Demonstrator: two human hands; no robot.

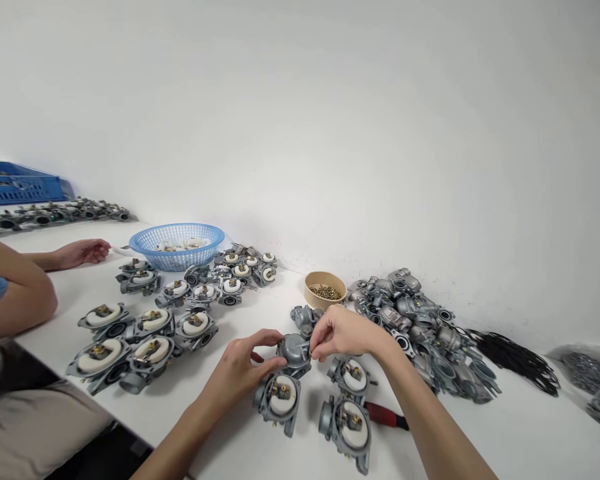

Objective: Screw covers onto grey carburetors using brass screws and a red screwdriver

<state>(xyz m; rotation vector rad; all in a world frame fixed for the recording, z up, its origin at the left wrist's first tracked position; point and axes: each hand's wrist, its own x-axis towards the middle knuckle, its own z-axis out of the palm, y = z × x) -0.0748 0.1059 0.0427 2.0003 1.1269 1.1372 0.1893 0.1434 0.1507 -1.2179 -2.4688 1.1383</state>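
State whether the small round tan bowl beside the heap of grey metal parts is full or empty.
Partly filled: the small round tan bowl holds small brass-coloured pieces, with its inner wall bare above them.

Two bare forearms, entering from the bottom edge, slim and long. No sleeves visible up to the frame edge. Left hand [243, 370] and right hand [344, 331] bare too: no gloves, no rings, no watch or wristband. Nails short and unpainted, as far as can be told. Fingers slender. Nothing else of the body in view.
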